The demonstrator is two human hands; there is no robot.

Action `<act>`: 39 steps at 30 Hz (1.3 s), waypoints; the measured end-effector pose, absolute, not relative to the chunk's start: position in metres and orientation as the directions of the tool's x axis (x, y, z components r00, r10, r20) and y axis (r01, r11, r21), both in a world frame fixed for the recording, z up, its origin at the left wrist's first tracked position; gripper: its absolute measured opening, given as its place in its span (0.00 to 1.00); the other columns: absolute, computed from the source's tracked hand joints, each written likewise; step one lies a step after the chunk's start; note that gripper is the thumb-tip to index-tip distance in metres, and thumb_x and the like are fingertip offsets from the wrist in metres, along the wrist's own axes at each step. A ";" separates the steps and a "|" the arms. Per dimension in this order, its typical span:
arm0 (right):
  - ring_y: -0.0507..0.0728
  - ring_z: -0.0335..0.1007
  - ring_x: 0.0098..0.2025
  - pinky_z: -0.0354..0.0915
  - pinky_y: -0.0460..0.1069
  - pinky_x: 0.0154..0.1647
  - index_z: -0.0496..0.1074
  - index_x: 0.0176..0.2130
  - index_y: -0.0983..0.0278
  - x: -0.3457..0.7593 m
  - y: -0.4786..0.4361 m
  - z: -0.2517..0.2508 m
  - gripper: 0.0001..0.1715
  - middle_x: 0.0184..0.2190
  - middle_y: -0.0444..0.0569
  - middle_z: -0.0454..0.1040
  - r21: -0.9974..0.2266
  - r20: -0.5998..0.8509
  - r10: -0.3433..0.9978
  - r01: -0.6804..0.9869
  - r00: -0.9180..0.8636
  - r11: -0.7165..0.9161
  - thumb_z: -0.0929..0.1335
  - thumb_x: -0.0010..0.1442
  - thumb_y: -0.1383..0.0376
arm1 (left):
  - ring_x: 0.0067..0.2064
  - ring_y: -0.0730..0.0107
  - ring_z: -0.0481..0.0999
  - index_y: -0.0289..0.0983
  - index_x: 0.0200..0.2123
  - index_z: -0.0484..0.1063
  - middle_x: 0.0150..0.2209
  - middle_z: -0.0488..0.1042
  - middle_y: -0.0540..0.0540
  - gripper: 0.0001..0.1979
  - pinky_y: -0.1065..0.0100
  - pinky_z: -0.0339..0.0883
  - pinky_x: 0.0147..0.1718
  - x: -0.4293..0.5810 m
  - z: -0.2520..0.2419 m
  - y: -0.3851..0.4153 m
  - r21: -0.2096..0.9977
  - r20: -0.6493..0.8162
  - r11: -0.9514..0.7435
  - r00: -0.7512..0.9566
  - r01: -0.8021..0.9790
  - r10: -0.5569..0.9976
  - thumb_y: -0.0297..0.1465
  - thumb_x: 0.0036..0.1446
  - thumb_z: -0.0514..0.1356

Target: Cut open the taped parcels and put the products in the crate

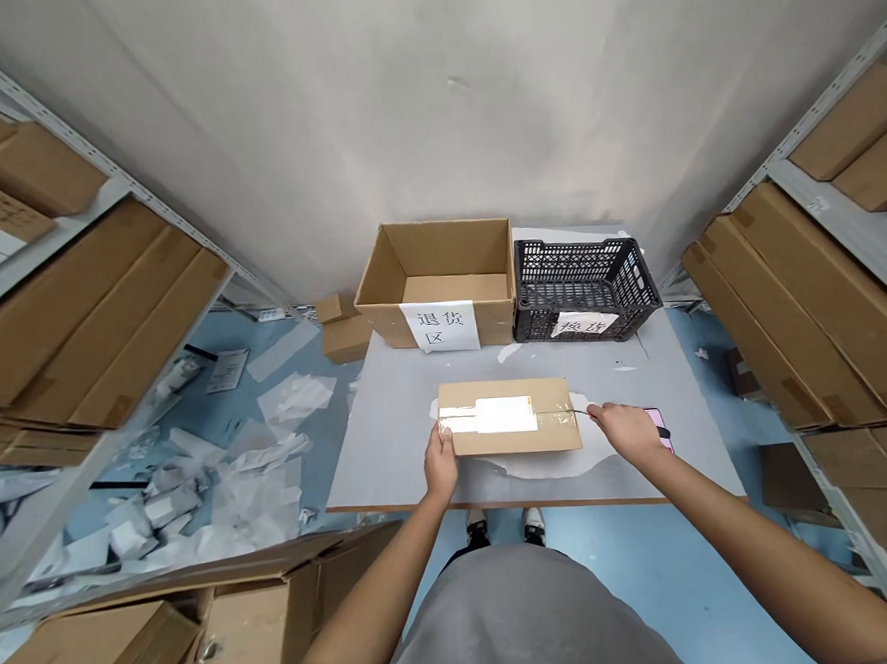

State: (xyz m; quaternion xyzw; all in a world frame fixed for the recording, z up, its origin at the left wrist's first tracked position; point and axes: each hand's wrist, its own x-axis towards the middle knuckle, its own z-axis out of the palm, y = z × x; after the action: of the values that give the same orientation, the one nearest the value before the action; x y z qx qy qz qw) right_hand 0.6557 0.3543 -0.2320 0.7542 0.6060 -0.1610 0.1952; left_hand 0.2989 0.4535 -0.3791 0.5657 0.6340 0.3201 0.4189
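Note:
A flat cardboard parcel [509,416] with a white label and clear tape lies on the grey table [388,406]. My left hand [440,462] grips its near left corner, fingers closed on the edge. Just past the parcel's right end, my right hand [628,431] is closed in a pinch on a thin tool whose tip touches the taped seam at that right edge. A pink object [660,424] lies partly under my right hand.
An open cardboard box [440,277] with a paper sign and a black plastic crate [583,288] stand at the table's far edge. Metal shelves with flat cartons flank both sides. Torn wrapping litters the blue floor at left. More cartons sit near my left.

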 end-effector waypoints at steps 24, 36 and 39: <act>0.60 0.81 0.49 0.63 0.48 0.38 0.68 0.62 0.59 0.623 0.354 -0.252 0.22 0.48 0.56 0.83 -0.103 -0.491 0.741 0.814 0.458 -0.572 0.54 0.79 0.60 | 0.80 0.34 0.38 0.38 0.79 0.49 0.79 0.44 0.32 0.64 0.38 0.23 0.75 0.465 -0.334 0.477 0.544 0.081 -0.764 0.885 0.345 0.458 0.68 0.50 0.64; 0.60 0.81 0.47 0.65 0.48 0.42 0.66 0.69 0.55 0.619 0.346 -0.250 0.26 0.49 0.57 0.83 -0.051 -0.531 0.722 0.834 0.443 -0.549 0.55 0.79 0.59 | 0.80 0.34 0.38 0.39 0.79 0.48 0.80 0.43 0.34 0.64 0.38 0.25 0.75 0.462 -0.337 0.476 0.536 0.098 -0.769 0.878 0.350 0.468 0.66 0.50 0.66; 0.60 0.81 0.47 0.65 0.48 0.42 0.69 0.66 0.56 0.615 0.343 -0.248 0.25 0.48 0.57 0.83 -0.074 -0.526 0.712 0.809 0.464 -0.583 0.55 0.79 0.60 | 0.80 0.35 0.37 0.38 0.79 0.47 0.80 0.41 0.34 0.64 0.38 0.22 0.75 0.461 -0.338 0.475 0.508 0.077 -0.780 0.882 0.366 0.464 0.67 0.52 0.64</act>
State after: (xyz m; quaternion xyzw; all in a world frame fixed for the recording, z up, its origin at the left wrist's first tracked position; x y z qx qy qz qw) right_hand 0.6152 0.3434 -0.2482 0.8506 0.4471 -0.2604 0.0933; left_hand 0.4611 0.4752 -0.3376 0.9381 0.2214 0.0992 0.2471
